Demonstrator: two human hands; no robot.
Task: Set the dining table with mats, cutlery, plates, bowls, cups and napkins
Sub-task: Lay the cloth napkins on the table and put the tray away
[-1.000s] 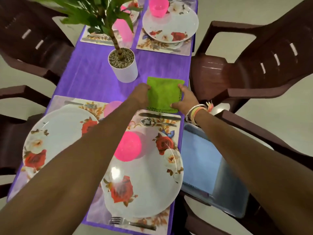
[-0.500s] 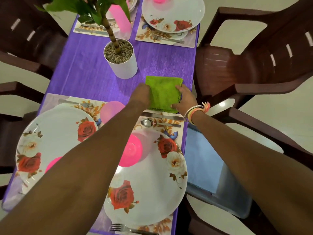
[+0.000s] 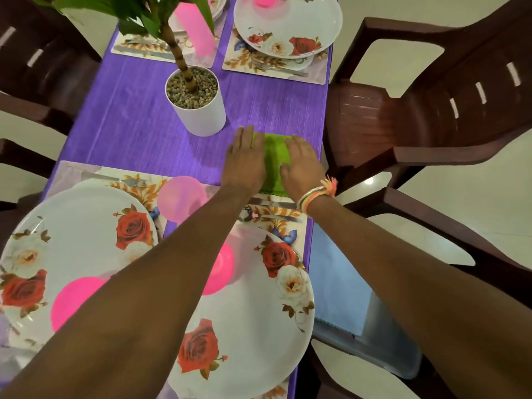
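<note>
While both palms press flat on a folded cloth, a purple-covered dining table stands flanked by dark brown plastic chairs, seen from above. Three rose-patterned white plates show: one nearest the camera, one to its left and one at the far end. A white pot filled with pebbles holds a green plant at the table's middle. Beneath the near plate lies a floral place mat.

Just beyond that mat, near the table's right edge, lies the green napkin, its near edge meeting the mat. The left hand covers its left side, fingers straight and close together, the tips reaching past the cloth's far edge onto the purple cover. The right hand lies flat on its right side, fingers likewise straight and together, the tips about level with the far edge. A strip of green shows between the two hands.

A pink bowl sits on the near plate and a pale pink cup stands left of the forearm. A knife and spoon lie across the mat, below the napkin. Coloured bangles ring the right wrist.
</note>
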